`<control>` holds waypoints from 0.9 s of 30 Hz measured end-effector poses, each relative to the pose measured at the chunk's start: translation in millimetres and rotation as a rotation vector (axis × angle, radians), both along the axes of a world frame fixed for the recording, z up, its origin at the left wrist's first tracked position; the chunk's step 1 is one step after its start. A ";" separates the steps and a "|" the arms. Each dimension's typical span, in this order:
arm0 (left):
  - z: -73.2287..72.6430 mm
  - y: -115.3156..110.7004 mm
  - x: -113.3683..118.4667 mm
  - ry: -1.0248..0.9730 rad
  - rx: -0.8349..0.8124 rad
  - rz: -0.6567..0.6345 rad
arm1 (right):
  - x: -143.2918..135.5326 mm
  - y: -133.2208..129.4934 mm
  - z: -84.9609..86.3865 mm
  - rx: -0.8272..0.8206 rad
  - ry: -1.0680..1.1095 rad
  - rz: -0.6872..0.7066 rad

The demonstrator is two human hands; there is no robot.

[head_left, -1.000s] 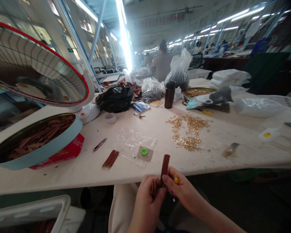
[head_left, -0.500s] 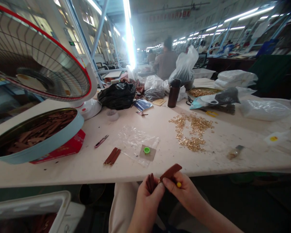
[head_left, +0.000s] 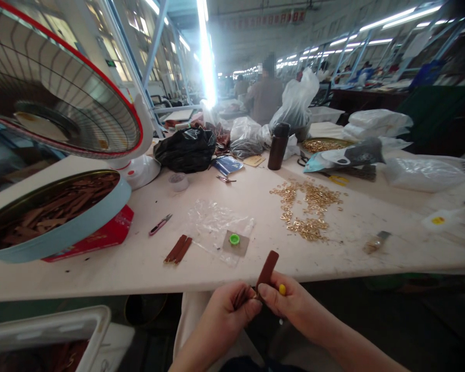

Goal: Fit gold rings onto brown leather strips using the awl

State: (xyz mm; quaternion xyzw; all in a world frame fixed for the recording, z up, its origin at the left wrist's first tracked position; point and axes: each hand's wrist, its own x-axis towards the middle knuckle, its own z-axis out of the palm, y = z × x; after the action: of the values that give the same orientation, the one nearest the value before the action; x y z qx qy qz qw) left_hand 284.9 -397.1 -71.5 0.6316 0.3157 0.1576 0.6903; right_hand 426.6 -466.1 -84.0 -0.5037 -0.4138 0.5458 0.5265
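Observation:
Just off the table's front edge, my left hand (head_left: 236,305) is closed around brown leather pieces (head_left: 240,296) that mostly hide inside its fingers. My right hand (head_left: 284,297) pinches a brown leather strip (head_left: 267,268), which points up and slightly right. A small yellow tip (head_left: 282,289) sticks out between its fingers; what it belongs to is hidden. A tiny gold bit shows where the fingertips of both hands meet. Two finished-looking brown strips (head_left: 177,250) with gold ends lie on the table to the left. Loose gold rings (head_left: 313,201) are spread out beyond my right hand.
A grey square with a green cap (head_left: 234,239) lies on clear plastic. Left are thread snips (head_left: 160,225), a round tin (head_left: 112,201) of brown strips and a fan (head_left: 139,124). A dark bottle (head_left: 279,146) and bags stand behind. A white crate (head_left: 101,320) is below left.
The leather strip in my right hand has swung from slanting right to nearly upright. My left hand has turned, its fingers now covering more of the brown pieces.

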 end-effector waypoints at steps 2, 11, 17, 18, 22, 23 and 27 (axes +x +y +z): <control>-4.0 0.6 4.0 -0.043 -0.064 0.042 | -1.2 2.3 2.0 0.071 -0.103 -0.054; -18.6 -1.9 10.7 -0.055 -0.158 0.255 | -4.0 10.6 -5.3 0.111 -0.296 -0.129; -16.1 1.6 11.0 -0.038 -0.252 0.414 | 21.4 14.2 2.9 0.136 -0.228 -0.322; -17.3 2.9 11.3 -0.051 -0.291 0.457 | 27.0 15.4 3.3 0.162 -0.218 -0.386; -24.9 14.0 10.6 -0.088 -0.377 0.566 | 40.8 30.8 0.0 0.205 -0.214 -0.530; -26.7 18.1 9.7 -0.089 -0.375 0.580 | 41.5 38.4 -1.5 0.207 -0.231 -0.553; -30.2 36.2 5.1 -0.081 -0.300 0.575 | 37.9 77.9 -10.6 0.211 -0.319 -0.617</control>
State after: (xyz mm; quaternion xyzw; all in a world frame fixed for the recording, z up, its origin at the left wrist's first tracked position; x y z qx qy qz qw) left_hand 290.0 -361.0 -101.7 0.4008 0.4731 0.3231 0.7149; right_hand 464.5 -388.1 -94.6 -0.6267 -0.3731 0.2302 0.6442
